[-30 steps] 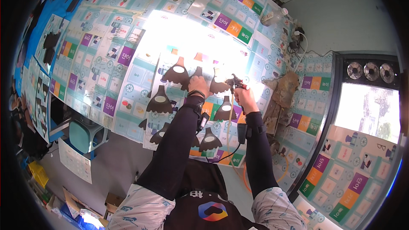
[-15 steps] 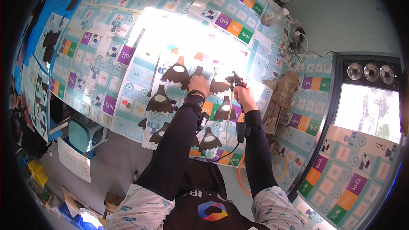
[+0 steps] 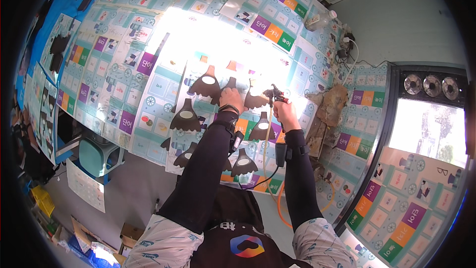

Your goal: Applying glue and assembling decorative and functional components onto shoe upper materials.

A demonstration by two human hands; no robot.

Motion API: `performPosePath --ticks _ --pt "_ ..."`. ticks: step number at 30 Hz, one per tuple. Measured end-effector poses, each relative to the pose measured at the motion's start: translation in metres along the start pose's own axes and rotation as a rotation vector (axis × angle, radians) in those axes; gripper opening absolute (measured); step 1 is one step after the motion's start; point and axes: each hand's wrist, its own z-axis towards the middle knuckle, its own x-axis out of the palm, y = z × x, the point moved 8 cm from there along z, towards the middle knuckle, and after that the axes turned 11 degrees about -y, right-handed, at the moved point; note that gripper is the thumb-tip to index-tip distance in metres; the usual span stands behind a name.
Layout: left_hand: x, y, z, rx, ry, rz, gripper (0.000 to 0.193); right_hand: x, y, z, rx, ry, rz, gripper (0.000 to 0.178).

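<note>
My right hand [image 3: 286,113] is closed round the handle of a dark spray gun [image 3: 273,92] with a red part, a thin hose hanging below it. The gun's front points left, over a dark brown fan-shaped piece [image 3: 255,100] that is partly lost in glare. To its left, my left hand [image 3: 232,100] has its fingers bent down onto another piece of this kind [image 3: 229,85], mostly hidden under the hand. Around both hands lie several more such pieces, each with a pale oval, such as one at the left [image 3: 185,118] and one nearer me [image 3: 243,164].
Printed paper sheets [image 3: 126,69] cover the long table. A clear plastic bottle [image 3: 320,20] stands at the back right, and a crumpled brown bundle [image 3: 333,101] lies right of the gun. An orange hose [image 3: 281,203] hangs by my right arm. A teal stool [image 3: 94,158] stands left.
</note>
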Motion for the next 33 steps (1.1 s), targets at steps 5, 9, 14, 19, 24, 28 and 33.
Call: performPosePath --ticks 5,9,14,19,24,28,33 --pt "0.0 -0.001 0.0 0.005 0.006 0.004 0.071 0.001 -0.005 0.005 -0.044 0.003 -0.004 0.015" --pt "-0.001 -0.001 0.0 0.007 0.0 0.017 0.071 0.002 -0.003 0.002 -0.004 0.014 0.043 0.016" --pt "-0.001 0.0 0.0 0.013 -0.005 0.013 0.071 -0.002 0.001 -0.002 0.003 0.002 -0.002 0.016" --pt "0.0 0.0 0.0 0.01 -0.008 0.017 0.07 -0.002 0.002 -0.002 -0.036 0.003 -0.011 0.016" --pt "0.001 0.0 0.0 -0.002 0.002 0.01 0.07 0.0 0.001 -0.001 -0.026 0.011 0.016 0.015" --pt "0.0 -0.001 -0.001 -0.007 0.008 -0.009 0.07 -0.001 -0.005 0.002 0.003 0.008 0.052 0.014" --pt "0.002 0.001 -0.001 -0.006 0.005 -0.008 0.07 -0.002 -0.003 0.001 -0.026 -0.017 -0.031 0.014"
